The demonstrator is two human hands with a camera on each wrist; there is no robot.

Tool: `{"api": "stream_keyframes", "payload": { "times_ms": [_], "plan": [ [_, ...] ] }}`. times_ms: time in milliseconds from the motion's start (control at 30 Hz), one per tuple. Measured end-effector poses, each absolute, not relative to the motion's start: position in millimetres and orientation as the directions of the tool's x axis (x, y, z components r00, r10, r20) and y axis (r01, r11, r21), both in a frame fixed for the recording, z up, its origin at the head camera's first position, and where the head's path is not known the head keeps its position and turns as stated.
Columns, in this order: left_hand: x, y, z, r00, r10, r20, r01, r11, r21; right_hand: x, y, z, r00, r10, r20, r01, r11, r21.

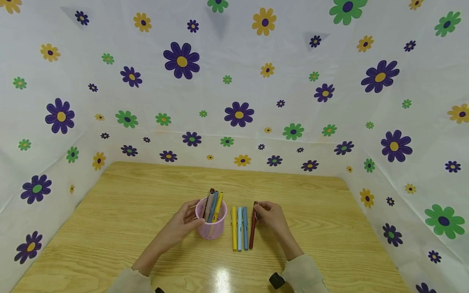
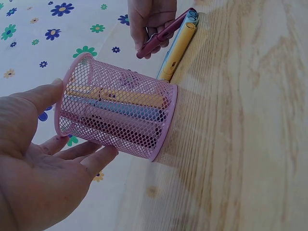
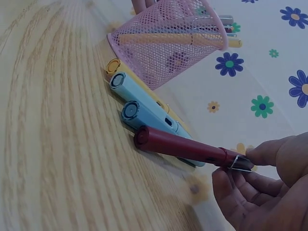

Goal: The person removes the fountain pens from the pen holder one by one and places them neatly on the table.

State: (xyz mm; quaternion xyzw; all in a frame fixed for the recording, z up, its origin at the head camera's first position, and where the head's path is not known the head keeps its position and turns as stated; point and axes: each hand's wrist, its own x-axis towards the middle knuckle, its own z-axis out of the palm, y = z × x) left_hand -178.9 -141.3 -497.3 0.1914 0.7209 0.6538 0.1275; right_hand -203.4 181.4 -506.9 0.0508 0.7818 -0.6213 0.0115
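At the frame's lower centre, the right hand (image 1: 272, 218) pinches a slim dark-red pen (image 1: 253, 228), long axis nearly parallel to the slim mid-blue pen (image 1: 246, 232) just leftward, while the left hand (image 1: 177, 228) grips a round pink mesh cup (image 1: 220, 228)

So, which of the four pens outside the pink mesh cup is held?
The dark red pen, pinched by the right grip; the yellow pen, light blue pen and darker blue pen lie untouched.

Wood-grain worktop (image 1: 322, 219) within flowered white walls (image 1: 157, 85)
Purple, green and yellow blooms (image 1: 181, 61); bright glare (image 1: 221, 280) on the worktop.
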Motion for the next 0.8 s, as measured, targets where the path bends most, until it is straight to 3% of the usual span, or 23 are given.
{"api": "stream_keyframes", "payload": {
  "times_ms": [800],
  "plan": [
    [-178.3, -141.7, -497.0, -0.891, 0.447, 0.073, 0.114, 0.064, 0.991, -205.6, 163.7, -514.7, -0.988, 0.151, 0.022, 0.054, 0.484, -0.873]
  ]
}}
